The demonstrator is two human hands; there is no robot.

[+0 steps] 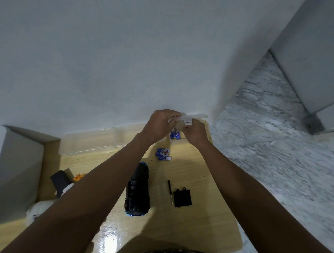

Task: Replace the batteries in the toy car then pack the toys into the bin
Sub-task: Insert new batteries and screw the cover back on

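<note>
both hands, left hand [158, 125] and right hand [195, 132], gripped a clear plastic container [188, 120] at the table's far edge, blue batteries [175, 135] visible beneath the fingers. toy car [137, 189] lay belly-up mid-table, well apart from both hands. three loose batteries [163, 154] sat between car and hands; screwdriver [170, 191] and battery cover [182, 197] lay right of the car.

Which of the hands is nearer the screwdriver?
Right. The right hand is above the screwdriver, slightly to its right; the left hand is farther up, left.
</note>
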